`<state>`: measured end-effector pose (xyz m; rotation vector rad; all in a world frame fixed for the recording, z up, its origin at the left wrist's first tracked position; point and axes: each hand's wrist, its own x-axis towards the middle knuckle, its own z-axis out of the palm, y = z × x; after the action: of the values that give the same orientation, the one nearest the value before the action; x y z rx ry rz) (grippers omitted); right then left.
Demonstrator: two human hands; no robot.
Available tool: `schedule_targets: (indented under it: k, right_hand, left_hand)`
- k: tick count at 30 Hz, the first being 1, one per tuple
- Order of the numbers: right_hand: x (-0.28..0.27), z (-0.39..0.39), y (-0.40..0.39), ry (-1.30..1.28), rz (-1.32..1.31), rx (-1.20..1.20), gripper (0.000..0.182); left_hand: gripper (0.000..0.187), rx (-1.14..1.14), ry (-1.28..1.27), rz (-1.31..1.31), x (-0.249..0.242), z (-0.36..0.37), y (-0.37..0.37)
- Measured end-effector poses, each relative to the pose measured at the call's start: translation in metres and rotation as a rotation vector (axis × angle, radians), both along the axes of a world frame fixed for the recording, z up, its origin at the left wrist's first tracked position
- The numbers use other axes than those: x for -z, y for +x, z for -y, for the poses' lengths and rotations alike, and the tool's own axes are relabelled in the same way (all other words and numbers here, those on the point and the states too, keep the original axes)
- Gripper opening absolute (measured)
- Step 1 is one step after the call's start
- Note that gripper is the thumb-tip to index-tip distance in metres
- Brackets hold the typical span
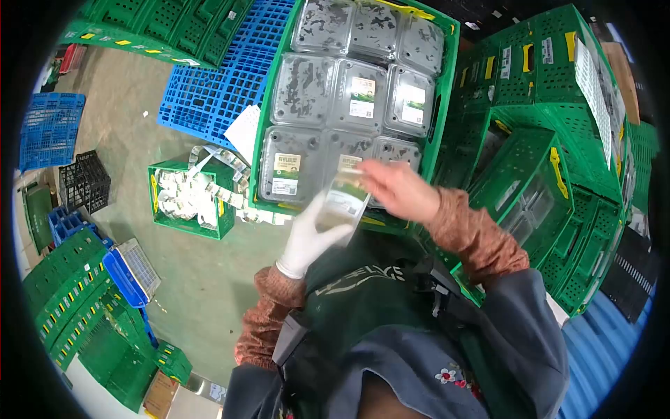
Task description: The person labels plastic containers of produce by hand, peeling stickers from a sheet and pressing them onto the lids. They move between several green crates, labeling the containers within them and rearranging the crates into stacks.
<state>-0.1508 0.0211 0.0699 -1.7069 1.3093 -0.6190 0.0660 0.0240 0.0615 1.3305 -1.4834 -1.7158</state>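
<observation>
My left hand [308,237], in a white glove, has its fingers and thumb around a strip of printed labels [343,202] in front of my body. My bare right hand [398,188] is at the strip's upper end, its fingers pressed together on a label edge. Just beyond both hands, a green crate [447,91] holds several clear plastic boxes in rows. Some boxes bear labels, such as the near left box [286,164] and the middle box [361,98]. The near middle box is partly hidden behind the strip.
A small green crate [227,222] full of label strips stands on the floor at the left. Blue pallets [202,98] lie beyond it. Stacked green crates [537,112] rise on the right, and more green crates [77,279] stand at the far left.
</observation>
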Motion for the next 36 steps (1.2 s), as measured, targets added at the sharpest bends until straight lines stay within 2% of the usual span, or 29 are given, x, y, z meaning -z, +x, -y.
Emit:
schedule_targets:
  k: [1, 3, 4, 5, 6, 7, 8, 9, 11, 13, 16, 17, 19, 20, 22, 23, 24, 25, 26, 27, 28, 29, 31, 32, 34, 35, 36]
  right_hand:
    - [-0.006, -0.008, 0.010, 0.041, 0.047, 0.048, 0.022]
    - [-0.014, -0.006, 0.024, -0.091, 0.058, 0.142, 0.016]
    - [-0.012, -0.003, 0.028, -0.161, 0.030, 0.188, 0.014]
    - [-0.009, 0.001, 0.030, -0.232, 0.001, 0.235, 0.012]
    - [-0.011, 0.009, 0.027, -0.140, 0.021, 0.265, 0.014]
    - [-0.005, 0.017, 0.025, -0.186, -0.036, 0.258, 0.014]
    - [0.003, 0.028, 0.021, -0.232, -0.093, 0.251, 0.015]
    - [0.012, 0.043, 0.017, -0.278, -0.149, 0.243, 0.016]
    - [0.038, 0.094, -0.009, -0.251, -0.225, 0.477, 0.017]
    - [0.073, 0.148, -0.040, -0.284, -0.263, 0.537, 0.031]
    - [0.094, 0.191, -0.009, -0.120, -0.203, 0.227, 0.053]
    - [0.113, 0.200, 0.002, -0.076, -0.268, 0.153, 0.055]
    - [0.125, 0.194, 0.025, -0.117, -0.594, 0.113, 0.065]
    - [0.107, 0.187, 0.027, -0.116, -0.578, 0.164, 0.067]
    - [0.053, 0.162, 0.029, -0.114, -0.550, 0.250, 0.071]
    - [0.045, 0.146, 0.023, 0.077, -0.267, 0.149, 0.069]
    - [0.036, 0.129, 0.016, 0.267, 0.017, 0.048, 0.068]
    - [0.019, 0.108, 0.016, 0.318, 0.220, -0.192, 0.056]
    - [0.009, 0.083, 0.025, 0.055, 0.194, -0.178, 0.040]
    - [0.001, 0.063, 0.032, -0.023, 0.132, -0.131, 0.027]
    - [-0.017, 0.050, 0.038, -0.014, 0.067, -0.078, 0.020]
    - [-0.024, 0.044, 0.040, 0.111, 0.112, -0.145, 0.020]
    - [-0.030, 0.036, 0.046, 0.033, -0.077, -0.111, 0.016]
    - [-0.027, 0.038, 0.044, -0.073, -0.050, -0.043, 0.014]
    - [-0.014, 0.051, 0.032, -0.288, 0.001, 0.093, 0.011]
    - [-0.012, 0.061, 0.025, -0.376, -0.114, 0.067, 0.011]
    - [-0.009, 0.073, 0.017, -0.459, -0.229, 0.041, 0.012]
  left_hand:
    - [0.018, -0.015, 0.073, -0.036, 0.002, 0.004, 0.001]
    - [0.013, -0.039, 0.216, -0.102, 0.005, 0.014, 0.009]
    - [0.012, -0.025, 0.192, -0.003, 0.008, 0.018, 0.012]
    - [0.013, -0.061, 0.287, -0.004, 0.007, 0.018, 0.014]
    - [0.013, -0.097, 0.382, -0.007, 0.003, 0.019, 0.015]
    - [0.014, -0.134, 0.478, -0.009, -0.003, 0.019, 0.014]
    - [0.017, -0.175, 0.363, -0.128, -0.006, 0.015, 0.006]
    - [0.019, -0.127, 0.457, -0.122, -0.006, 0.012, 0.008]
    - [0.018, -0.099, 0.630, 0.027, -0.012, 0.011, 0.014]
    - [0.019, 0.001, 0.362, 0.052, 0.012, -0.004, 0.032]
    - [0.021, -0.005, 0.440, 0.053, -0.001, -0.009, 0.042]
    - [0.021, -0.005, 0.467, 0.068, -0.004, -0.010, 0.043]
    - [0.020, -0.045, 0.560, 0.113, -0.021, -0.003, 0.038]
    - [0.020, -0.060, 0.603, 0.135, -0.026, 0.001, 0.038]
    - [0.022, -0.053, 0.352, 0.106, -0.015, -0.001, 0.044]
    - [0.022, -0.053, 0.224, 0.087, -0.009, -0.001, 0.046]
    - [0.024, -0.049, 0.229, 0.090, -0.006, 0.001, 0.047]
    - [0.025, -0.052, 0.237, 0.053, -0.007, 0.002, 0.047]
    - [0.026, -0.051, 0.244, 0.015, -0.007, 0.006, 0.044]
    - [0.028, -0.048, 0.245, -0.025, -0.007, 0.012, 0.040]
    - [0.023, -0.219, 0.060, 0.012, -0.017, 0.016, 0.021]
    - [0.022, -0.219, 0.135, -0.041, -0.015, 0.020, 0.019]
    - [0.019, -0.214, 0.276, -0.139, -0.009, 0.030, 0.023]
    - [0.014, -0.201, 0.163, -0.019, 0.004, 0.033, 0.026]
    - [0.012, -0.256, 0.307, -0.060, -0.010, 0.035, 0.017]
    - [0.012, -0.282, 0.380, -0.079, -0.019, 0.038, 0.009]
    - [0.016, -0.212, 0.275, -0.068, -0.015, 0.035, 0.002]
